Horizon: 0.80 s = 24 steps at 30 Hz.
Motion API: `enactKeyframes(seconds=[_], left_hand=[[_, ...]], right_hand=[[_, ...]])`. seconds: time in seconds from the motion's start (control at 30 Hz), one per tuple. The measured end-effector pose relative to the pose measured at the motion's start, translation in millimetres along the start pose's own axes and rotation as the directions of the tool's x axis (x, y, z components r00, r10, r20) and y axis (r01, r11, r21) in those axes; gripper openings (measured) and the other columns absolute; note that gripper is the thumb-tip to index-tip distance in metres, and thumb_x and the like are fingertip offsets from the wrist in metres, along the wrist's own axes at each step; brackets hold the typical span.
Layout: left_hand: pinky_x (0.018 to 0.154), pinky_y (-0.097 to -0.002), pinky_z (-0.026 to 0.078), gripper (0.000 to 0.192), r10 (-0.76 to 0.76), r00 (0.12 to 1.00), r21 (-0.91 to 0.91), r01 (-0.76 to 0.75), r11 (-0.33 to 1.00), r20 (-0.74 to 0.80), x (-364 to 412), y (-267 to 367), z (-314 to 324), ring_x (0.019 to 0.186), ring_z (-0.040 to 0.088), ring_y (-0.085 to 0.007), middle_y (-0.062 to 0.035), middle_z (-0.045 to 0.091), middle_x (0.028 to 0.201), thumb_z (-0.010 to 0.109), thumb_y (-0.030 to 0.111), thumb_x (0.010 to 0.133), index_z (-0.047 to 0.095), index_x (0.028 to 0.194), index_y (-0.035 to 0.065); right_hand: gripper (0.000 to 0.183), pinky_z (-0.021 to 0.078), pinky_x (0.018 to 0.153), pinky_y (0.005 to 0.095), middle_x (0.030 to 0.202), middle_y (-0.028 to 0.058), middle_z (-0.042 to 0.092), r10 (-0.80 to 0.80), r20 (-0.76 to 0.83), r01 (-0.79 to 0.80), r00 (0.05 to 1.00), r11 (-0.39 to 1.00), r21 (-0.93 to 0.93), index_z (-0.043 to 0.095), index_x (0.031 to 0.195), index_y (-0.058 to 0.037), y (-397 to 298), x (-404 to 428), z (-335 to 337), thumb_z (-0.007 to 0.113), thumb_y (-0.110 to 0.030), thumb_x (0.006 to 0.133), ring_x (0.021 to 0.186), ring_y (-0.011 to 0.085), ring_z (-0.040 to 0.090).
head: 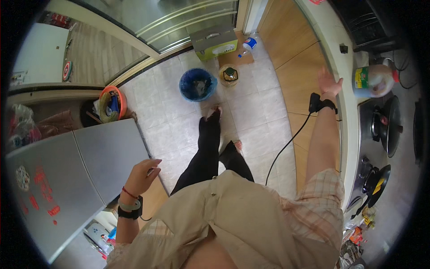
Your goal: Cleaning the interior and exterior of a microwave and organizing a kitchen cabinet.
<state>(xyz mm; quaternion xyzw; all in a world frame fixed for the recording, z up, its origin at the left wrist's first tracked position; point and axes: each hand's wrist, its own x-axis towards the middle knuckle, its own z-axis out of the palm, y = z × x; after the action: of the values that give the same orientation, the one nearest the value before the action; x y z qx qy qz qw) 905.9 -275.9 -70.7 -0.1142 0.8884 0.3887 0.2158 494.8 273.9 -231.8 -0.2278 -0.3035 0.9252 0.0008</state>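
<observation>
My left hand hangs with bent fingers beside the grey refrigerator, holding nothing that I can see. On the other side my right hand is stretched forward, fingers spread and holding nothing, by the edge of the white countertop above wooden cabinet doors. A large plastic jug with a red cap stands on the counter near it. In front of my feet, a blue bin lined with a bag sits on the tiles, next to a big oil bottle with a dark green cap.
A grey-green carton and a clear bottle lying on its side are by the glass sliding door. An orange basin holds assorted items behind the refrigerator. Two pans rest on the stove along the right.
</observation>
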Motion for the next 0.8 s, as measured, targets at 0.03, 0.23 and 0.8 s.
enactKeyframes(seconds=[0.03, 0.23, 0.8], left_hand=[[0.072, -0.0327, 0.051, 0.024, -0.016, 1.000, 0.006, 0.016, 1.000, 0.012, 15, -4, -9, 0.083, 0.064, -0.0263, -0.0161, 0.065, 0.093, 0.063, 0.007, 0.085, 0.063, 0.108, 0.0019], [0.069, -0.0344, 0.050, 0.021, 0.117, 0.993, 0.187, -0.111, 0.976, -0.022, 132, -21, -55, 0.079, 0.063, -0.0281, -0.0156, 0.065, 0.093, 0.062, 0.004, 0.083, 0.064, 0.104, 0.0023], [0.075, -0.0368, 0.049, 0.018, 0.052, 0.936, 0.078, -0.084, 0.993, 0.348, 311, -2, -19, 0.087, 0.061, -0.0344, -0.0179, 0.064, 0.094, 0.059, 0.001, 0.083, 0.064, 0.100, -0.0002]], right_hand=[[0.083, 0.0114, 0.112, 0.0462, 0.156, 0.0102, 0.006, -0.036, -0.035, 0.038, 0.999, 0.998, 0.056, 0.001, 0.150, -0.0127, 6, 9, 9, 0.033, -0.061, 0.090, 0.142, 0.0297, 0.012], [0.086, 0.0070, 0.114, 0.0484, 0.155, 0.0077, 0.011, -0.132, 0.030, 0.131, 0.991, 0.991, 0.015, 0.009, 0.150, -0.0145, 17, 68, 10, 0.033, -0.068, 0.087, 0.143, 0.0254, 0.009], [0.025, 0.0440, 0.075, 0.0344, 0.094, 0.0051, 0.053, -0.138, -0.587, -0.289, 0.798, 0.766, -0.574, 0.044, 0.105, -0.0047, 133, -188, -39, 0.049, -0.028, 0.098, 0.083, 0.0176, 0.051]])
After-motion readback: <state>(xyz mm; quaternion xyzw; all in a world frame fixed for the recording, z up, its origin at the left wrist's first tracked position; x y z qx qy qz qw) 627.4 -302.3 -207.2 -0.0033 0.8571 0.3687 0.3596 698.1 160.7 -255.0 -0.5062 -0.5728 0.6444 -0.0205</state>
